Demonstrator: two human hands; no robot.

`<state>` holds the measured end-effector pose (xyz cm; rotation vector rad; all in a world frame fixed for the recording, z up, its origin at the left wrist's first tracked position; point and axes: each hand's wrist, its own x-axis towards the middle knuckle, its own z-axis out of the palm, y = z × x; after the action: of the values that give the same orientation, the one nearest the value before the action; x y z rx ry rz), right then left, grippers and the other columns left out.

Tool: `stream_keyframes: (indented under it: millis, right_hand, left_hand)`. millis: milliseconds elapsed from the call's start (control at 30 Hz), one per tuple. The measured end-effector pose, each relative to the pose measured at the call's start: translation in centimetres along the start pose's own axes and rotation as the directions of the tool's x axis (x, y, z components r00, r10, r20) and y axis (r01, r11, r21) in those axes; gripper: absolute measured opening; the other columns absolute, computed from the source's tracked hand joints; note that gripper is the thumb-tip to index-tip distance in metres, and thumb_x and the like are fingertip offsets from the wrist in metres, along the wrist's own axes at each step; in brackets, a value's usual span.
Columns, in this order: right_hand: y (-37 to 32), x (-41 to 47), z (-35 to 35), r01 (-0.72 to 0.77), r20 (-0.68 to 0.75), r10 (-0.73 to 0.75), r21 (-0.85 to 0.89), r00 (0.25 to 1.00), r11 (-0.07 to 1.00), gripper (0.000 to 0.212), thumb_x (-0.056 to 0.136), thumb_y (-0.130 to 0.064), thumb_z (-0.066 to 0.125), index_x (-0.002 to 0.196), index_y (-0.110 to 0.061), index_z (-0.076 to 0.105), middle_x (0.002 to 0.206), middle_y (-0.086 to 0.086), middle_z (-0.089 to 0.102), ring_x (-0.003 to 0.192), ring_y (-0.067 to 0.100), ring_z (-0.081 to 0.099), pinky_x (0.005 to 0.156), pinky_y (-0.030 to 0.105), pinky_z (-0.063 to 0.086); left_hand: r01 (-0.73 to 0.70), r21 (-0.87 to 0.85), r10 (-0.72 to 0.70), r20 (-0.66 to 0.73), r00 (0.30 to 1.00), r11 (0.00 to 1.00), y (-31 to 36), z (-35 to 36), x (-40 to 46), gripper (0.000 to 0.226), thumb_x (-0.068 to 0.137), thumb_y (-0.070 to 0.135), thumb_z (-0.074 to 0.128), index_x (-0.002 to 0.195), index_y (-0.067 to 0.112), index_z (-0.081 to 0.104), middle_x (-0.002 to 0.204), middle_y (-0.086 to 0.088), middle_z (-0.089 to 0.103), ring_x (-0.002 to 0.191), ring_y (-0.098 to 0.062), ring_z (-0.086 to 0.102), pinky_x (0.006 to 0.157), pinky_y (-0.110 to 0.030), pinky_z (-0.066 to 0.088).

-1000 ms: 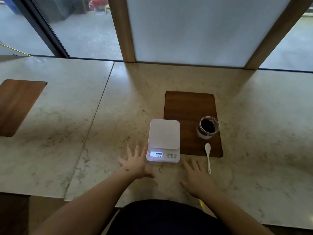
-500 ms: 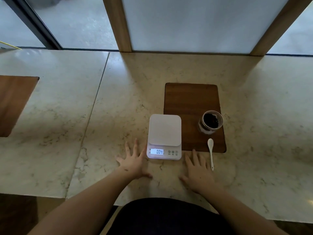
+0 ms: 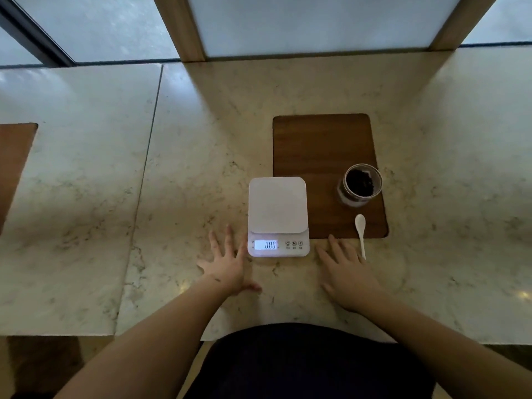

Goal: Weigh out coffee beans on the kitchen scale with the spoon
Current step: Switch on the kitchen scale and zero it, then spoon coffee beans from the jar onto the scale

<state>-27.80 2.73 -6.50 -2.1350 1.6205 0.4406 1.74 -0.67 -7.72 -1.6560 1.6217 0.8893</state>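
A white kitchen scale sits on the marble table, its lit display reading 000 and its platform bare. To its right, a clear glass jar with dark coffee beans stands open on a brown wooden mat. A white spoon lies just in front of the jar, bowl on the mat's edge, handle pointing toward me. My left hand lies flat on the table left of the scale, fingers spread, holding nothing. My right hand lies flat to the scale's right, fingers beside the spoon's handle.
The marble table has a seam running left of the scale, and its front edge is close to my body. A second wooden mat lies at the far left. Wooden posts and frosted window panels rise behind the table.
The camera has tilted down and slightly closer. The scale's display went from a small reading half a second ago back to 000. Both hands stay flat in place.
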Motion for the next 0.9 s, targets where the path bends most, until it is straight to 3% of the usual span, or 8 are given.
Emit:
stream_keyframes:
  millis: [100,200,300,400,533,700,833,900]
  right_hand:
    - [0.1,0.1,-0.9,-0.072,-0.076,0.089,0.194,0.993,0.978,0.058,0.091,-0.038,0.055,0.144,-0.019,0.043,0.157,0.010,0.032,0.139,0.032,0.035,0.109,0.049,0.037]
    - [0.7,0.3,-1.7,-0.210,-0.239,0.390,0.543,0.889,0.813,0.038,0.088,-0.019,0.062,0.124,-0.008,0.059,0.124,0.011,0.056,0.103,0.024,0.057,0.084,0.033,0.047]
    - [1.7,0.1,-2.0,-0.356,-0.134,0.635,0.731,0.761,0.582,0.025,0.090,-0.016,0.061,0.113,-0.008,0.056,0.099,0.008,0.060,0.079,0.019,0.058,0.066,0.034,0.049]
    - [2.5,0.2,-1.4,-0.427,0.001,0.663,0.766,0.749,0.481,0.018,0.093,-0.019,0.060,0.106,-0.010,0.052,0.083,0.002,0.059,0.069,0.018,0.060,0.055,0.033,0.045]
    - [3.0,0.3,-0.7,-0.524,0.024,0.659,0.628,0.752,0.575,0.016,0.096,-0.026,0.056,0.088,-0.012,0.052,0.081,0.006,0.059,0.066,0.019,0.056,0.050,0.030,0.037]
    - [2.4,0.1,-1.2,-0.515,0.022,0.574,0.470,0.819,0.717,0.030,0.100,-0.024,0.045,0.088,-0.001,0.059,0.079,0.012,0.061,0.069,0.027,0.060,0.058,0.036,0.046]
    - [1.9,-1.1,-3.1,-0.375,-0.065,0.550,0.664,0.833,0.647,0.029,0.103,-0.022,0.037,0.084,-0.007,0.053,0.073,0.011,0.060,0.062,0.027,0.058,0.056,0.044,0.047]
    - [1.8,-1.9,-4.6,-0.292,-0.198,0.543,0.668,0.816,0.684,0.029,0.103,-0.025,0.038,0.081,-0.014,0.052,0.065,0.005,0.058,0.054,0.022,0.054,0.049,0.041,0.042]
  left_hand:
    - [-0.028,-0.029,0.027,-0.012,1.000,0.999,-0.3,0.2,-0.1,0.145,0.051,0.099,0.057,0.123,0.047,-0.059,0.128,0.002,-0.072,0.127,-0.045,-0.055,0.101,-0.091,0.002]
    - [-0.045,-0.041,0.043,-0.035,0.998,0.998,-0.5,0.3,-0.2,0.145,0.049,0.099,0.054,0.126,0.047,-0.057,0.131,0.004,-0.071,0.128,-0.042,-0.056,0.102,-0.090,0.000]
    - [-0.054,-0.044,0.052,-0.038,0.998,0.998,-0.6,0.2,-0.4,0.143,0.046,0.100,0.050,0.126,0.048,-0.056,0.133,0.003,-0.069,0.130,-0.042,-0.055,0.103,-0.090,-0.001]
    - [-0.056,-0.046,0.055,-0.025,0.998,0.997,-0.6,0.0,-0.6,0.139,0.045,0.100,0.047,0.123,0.049,-0.057,0.133,0.002,-0.068,0.132,-0.043,-0.053,0.102,-0.091,-0.001]
    - [-0.049,-0.042,0.048,-0.017,0.999,0.998,-0.5,-0.1,-0.8,0.137,0.050,0.098,0.050,0.123,0.048,-0.055,0.141,-0.001,-0.063,0.134,-0.044,-0.051,0.102,-0.091,-0.001]
    - [-0.034,-0.037,0.033,-0.014,0.999,0.999,-0.4,-0.1,-0.8,0.138,0.051,0.099,0.052,0.123,0.048,-0.054,0.143,-0.001,-0.062,0.133,-0.042,-0.053,0.102,-0.090,-0.002]
    - [-0.024,-0.024,0.024,-0.016,1.000,0.999,-0.3,-0.1,-0.6,0.139,0.056,0.098,0.056,0.119,0.048,-0.057,0.138,0.000,-0.065,0.131,-0.041,-0.055,0.102,-0.090,-0.001]
    - [-0.026,-0.018,0.025,-0.008,1.000,1.000,-0.3,0.0,-0.5,0.138,0.056,0.099,0.054,0.118,0.048,-0.058,0.132,0.002,-0.069,0.130,-0.041,-0.056,0.102,-0.090,-0.001]
